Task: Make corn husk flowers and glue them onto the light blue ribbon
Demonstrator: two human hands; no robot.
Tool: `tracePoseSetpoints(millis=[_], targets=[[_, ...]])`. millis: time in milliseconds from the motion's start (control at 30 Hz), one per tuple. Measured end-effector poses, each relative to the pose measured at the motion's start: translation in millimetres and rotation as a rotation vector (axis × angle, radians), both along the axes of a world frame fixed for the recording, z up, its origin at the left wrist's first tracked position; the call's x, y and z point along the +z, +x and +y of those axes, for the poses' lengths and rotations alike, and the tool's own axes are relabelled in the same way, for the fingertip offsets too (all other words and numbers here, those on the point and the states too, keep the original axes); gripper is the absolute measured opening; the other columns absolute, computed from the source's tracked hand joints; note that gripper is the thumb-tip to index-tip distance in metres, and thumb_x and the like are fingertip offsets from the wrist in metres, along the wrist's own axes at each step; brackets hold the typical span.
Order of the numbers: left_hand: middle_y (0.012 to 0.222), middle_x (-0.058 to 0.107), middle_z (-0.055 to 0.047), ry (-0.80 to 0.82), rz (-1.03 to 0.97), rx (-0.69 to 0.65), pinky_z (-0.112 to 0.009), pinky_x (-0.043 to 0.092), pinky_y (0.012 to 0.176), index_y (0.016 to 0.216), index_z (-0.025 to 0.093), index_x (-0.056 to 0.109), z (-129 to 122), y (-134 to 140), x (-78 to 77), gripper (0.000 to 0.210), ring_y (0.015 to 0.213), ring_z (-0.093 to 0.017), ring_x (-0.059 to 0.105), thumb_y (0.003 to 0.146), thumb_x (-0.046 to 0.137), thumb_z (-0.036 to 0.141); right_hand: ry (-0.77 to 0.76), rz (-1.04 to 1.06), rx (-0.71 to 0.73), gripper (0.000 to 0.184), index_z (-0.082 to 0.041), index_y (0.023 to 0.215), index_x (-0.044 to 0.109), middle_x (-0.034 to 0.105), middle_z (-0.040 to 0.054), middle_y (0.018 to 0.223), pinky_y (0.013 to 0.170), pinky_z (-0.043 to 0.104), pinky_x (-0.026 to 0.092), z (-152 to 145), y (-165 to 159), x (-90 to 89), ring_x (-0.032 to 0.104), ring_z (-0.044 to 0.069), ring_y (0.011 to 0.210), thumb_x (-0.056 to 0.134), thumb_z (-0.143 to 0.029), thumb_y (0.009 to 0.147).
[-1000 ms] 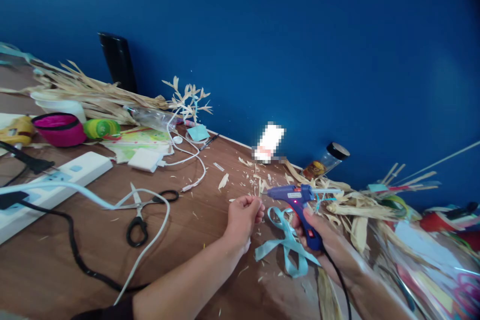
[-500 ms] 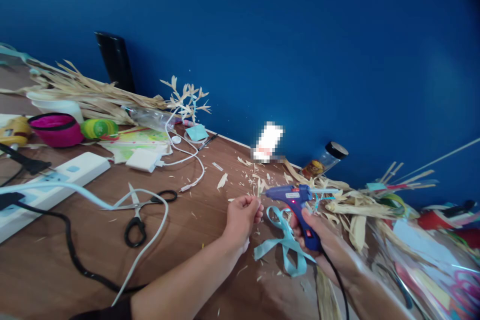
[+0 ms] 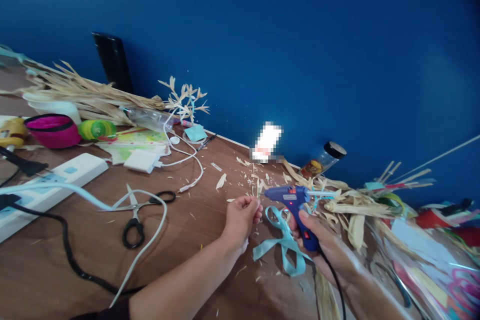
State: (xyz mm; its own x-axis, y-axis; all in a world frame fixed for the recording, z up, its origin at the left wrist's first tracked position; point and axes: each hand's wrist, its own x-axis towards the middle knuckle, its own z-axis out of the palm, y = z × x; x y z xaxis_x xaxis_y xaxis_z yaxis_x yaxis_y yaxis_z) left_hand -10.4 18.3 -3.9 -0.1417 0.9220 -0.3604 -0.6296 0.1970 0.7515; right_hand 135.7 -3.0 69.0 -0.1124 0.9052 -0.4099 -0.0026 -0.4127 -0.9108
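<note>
My right hand [image 3: 313, 232] is wrapped round the handle of a blue hot glue gun [image 3: 287, 194], whose small red light is lit and whose clear glue stick [image 3: 322, 194] juts from the back. The gun's nozzle points left, close to the fingertips of my left hand [image 3: 243, 215]. My left hand is pinched on a small pale piece [image 3: 258, 191], perhaps dried husk; its lower end is hidden by the fingers. Below the gun lies a loop of light blue ribbon [image 3: 287, 245] on the brown table [image 3: 180, 260].
Left of my arms lie black-handled scissors [image 3: 134, 215], a white power strip [image 3: 75, 177] and looping cables. Dried husks [image 3: 90, 92] and a branch of pale petals [image 3: 183, 95] stand against the blue wall. A tilted jar [image 3: 323, 159], more husks and craft supplies are on the right.
The glue gun has tilted very slightly, with its nozzle staying beside my left fingertips. My left hand keeps its pinch, and the whole view has shifted a little.
</note>
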Motion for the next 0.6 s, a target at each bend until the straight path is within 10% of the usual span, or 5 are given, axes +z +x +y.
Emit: tracePoseSetpoints(millis=[600], targets=[[0.051, 0.056, 0.002, -0.005, -0.002, -0.011, -0.014, 0.033, 0.040, 0.062, 0.012, 0.055, 1.0, 1.0, -1.6, 0.013, 0.040, -0.003, 0.045, 0.062, 0.061, 0.024, 0.025, -0.007, -0.016, 0.034, -0.014, 0.065, 0.062, 0.051, -0.0013, 0.056, 0.039, 0.015, 0.033, 1.4, 0.9, -3.5, 0.041, 0.005, 0.045, 0.066, -0.048, 0.064]])
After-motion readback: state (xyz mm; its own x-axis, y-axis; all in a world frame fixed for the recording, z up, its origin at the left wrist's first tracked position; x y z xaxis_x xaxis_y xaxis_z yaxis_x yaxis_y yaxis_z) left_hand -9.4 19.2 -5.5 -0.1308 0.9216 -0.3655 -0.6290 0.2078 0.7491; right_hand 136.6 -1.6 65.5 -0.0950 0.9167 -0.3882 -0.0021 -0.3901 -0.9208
